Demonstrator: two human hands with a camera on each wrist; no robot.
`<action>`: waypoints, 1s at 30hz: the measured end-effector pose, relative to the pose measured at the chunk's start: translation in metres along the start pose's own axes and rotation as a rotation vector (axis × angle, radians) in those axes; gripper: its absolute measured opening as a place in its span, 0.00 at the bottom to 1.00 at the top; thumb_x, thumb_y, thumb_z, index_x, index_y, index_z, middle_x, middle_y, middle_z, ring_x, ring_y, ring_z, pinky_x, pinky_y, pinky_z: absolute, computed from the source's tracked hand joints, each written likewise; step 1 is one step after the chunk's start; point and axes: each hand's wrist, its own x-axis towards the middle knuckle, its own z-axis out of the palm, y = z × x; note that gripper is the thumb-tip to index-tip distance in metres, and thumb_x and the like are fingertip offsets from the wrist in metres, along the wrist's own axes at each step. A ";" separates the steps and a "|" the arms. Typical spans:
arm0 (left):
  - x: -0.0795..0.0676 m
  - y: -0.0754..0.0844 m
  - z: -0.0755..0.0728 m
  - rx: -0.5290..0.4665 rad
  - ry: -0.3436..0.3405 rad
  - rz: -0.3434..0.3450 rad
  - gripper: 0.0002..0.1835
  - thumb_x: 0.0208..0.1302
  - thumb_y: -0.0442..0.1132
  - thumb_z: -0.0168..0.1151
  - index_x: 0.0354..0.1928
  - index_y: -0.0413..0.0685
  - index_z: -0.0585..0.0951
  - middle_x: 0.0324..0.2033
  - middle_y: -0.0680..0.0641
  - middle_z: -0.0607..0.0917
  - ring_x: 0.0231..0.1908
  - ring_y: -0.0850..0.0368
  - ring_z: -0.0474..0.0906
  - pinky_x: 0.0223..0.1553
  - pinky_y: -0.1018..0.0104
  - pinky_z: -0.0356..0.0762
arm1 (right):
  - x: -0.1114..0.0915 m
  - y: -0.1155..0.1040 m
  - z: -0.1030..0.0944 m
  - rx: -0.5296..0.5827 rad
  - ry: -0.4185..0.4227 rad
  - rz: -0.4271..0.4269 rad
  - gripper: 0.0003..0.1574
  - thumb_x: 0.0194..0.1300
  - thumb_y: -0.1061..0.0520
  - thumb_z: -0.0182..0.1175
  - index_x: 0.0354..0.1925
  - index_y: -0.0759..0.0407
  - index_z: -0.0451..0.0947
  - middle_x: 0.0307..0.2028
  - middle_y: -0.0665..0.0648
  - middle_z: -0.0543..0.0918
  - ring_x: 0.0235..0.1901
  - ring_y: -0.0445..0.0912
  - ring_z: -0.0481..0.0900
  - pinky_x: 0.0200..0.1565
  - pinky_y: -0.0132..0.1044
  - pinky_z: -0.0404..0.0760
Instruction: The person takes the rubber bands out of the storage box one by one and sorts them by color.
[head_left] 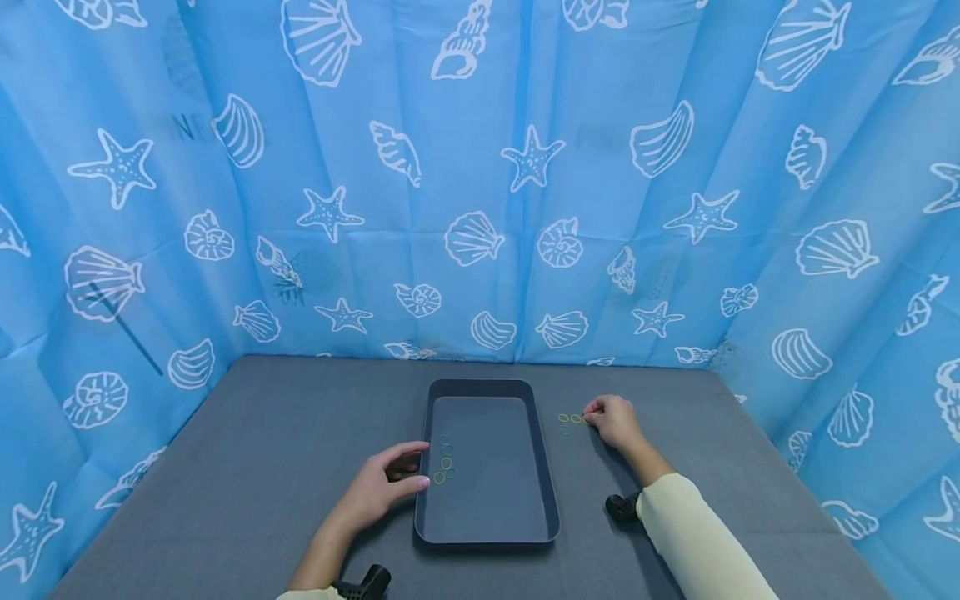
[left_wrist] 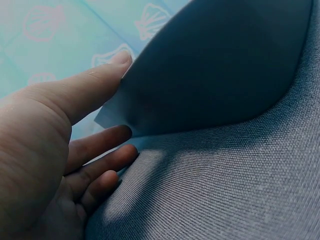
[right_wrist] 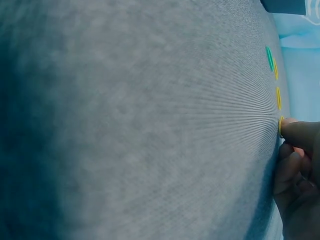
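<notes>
A dark grey rectangular tray (head_left: 491,537) lies on the cloth. At its left side my left hand (head_left: 378,487) touches the rim with thumb and forefinger. In the left wrist view, the thumb (left_wrist: 100,82) meets the rim, and the other fingers are loosely bent beside the outer wall (left_wrist: 200,75). To the right of the tray, my right hand (head_left: 617,421) pinches a thin yellow ring (right_wrist: 281,126) lying at the cloth. Nearby are another yellow ring (head_left: 576,419), one more yellow ring (head_left: 563,417) and a green ring (right_wrist: 270,58).
Inside the tray, along its left side, lie several thin rings, among them a yellow ring (head_left: 446,463) and a green ring (head_left: 445,439). Grey cloth (head_left: 315,400) covers the table. A blue curtain (head_left: 465,292) with white shell prints hangs behind and at both sides.
</notes>
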 end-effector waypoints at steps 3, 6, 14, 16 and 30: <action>0.000 0.000 0.000 0.003 0.001 -0.002 0.27 0.48 0.52 0.62 0.53 0.63 0.71 0.47 0.55 0.74 0.43 0.58 0.70 0.43 0.57 0.67 | 0.001 0.000 0.001 -0.003 0.005 0.006 0.03 0.53 0.62 0.59 0.25 0.61 0.76 0.23 0.53 0.76 0.23 0.45 0.70 0.26 0.38 0.68; 0.000 0.001 0.000 0.004 0.004 -0.004 0.27 0.48 0.52 0.62 0.53 0.64 0.71 0.47 0.55 0.74 0.43 0.58 0.70 0.43 0.56 0.67 | 0.002 0.001 0.001 0.001 0.006 0.019 0.03 0.53 0.61 0.59 0.25 0.61 0.76 0.24 0.53 0.76 0.24 0.45 0.70 0.27 0.38 0.68; -0.001 0.002 0.000 0.002 0.006 -0.004 0.26 0.48 0.52 0.62 0.52 0.65 0.71 0.47 0.55 0.74 0.43 0.58 0.70 0.43 0.56 0.67 | 0.002 0.001 0.001 0.020 0.018 0.025 0.03 0.53 0.61 0.59 0.26 0.60 0.77 0.24 0.53 0.76 0.24 0.45 0.70 0.28 0.39 0.68; -0.001 0.002 0.000 0.001 0.004 -0.003 0.26 0.48 0.52 0.62 0.52 0.65 0.71 0.47 0.54 0.74 0.43 0.58 0.70 0.43 0.57 0.67 | 0.001 0.001 0.001 0.029 0.027 0.017 0.02 0.54 0.61 0.59 0.26 0.60 0.77 0.25 0.53 0.76 0.25 0.45 0.70 0.28 0.39 0.68; -0.001 0.002 -0.001 0.003 -0.003 -0.011 0.26 0.48 0.52 0.63 0.52 0.65 0.71 0.47 0.54 0.74 0.43 0.58 0.70 0.43 0.57 0.67 | -0.004 -0.021 -0.004 0.099 0.081 -0.100 0.02 0.54 0.60 0.59 0.29 0.59 0.77 0.27 0.53 0.76 0.27 0.45 0.71 0.28 0.37 0.68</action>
